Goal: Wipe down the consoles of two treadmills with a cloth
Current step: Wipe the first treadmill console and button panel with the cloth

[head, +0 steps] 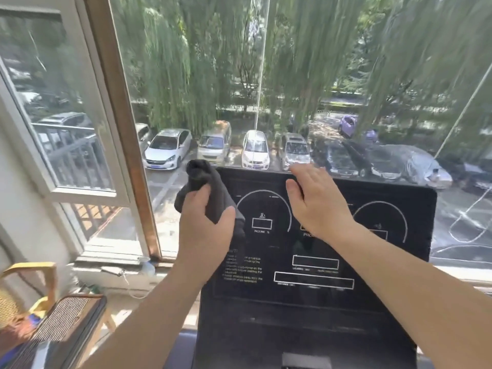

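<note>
Head cam: left hand (206, 227) is gripping the dark grey cloth (198, 174), fingers curled round it, cloth bunching above the knuckles at the console (314, 288) top-left corner. Right hand (316, 206) is spreading flat, fingers straight, holding nothing, tips at console's top edge; contact unclear.

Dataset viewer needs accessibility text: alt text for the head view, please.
A left hand grips a bunched dark grey cloth at the upper left corner of a black treadmill console, while the right hand is open near the console's top edge. Beyond it, a window overlooks parked cars and willow trees.
</note>
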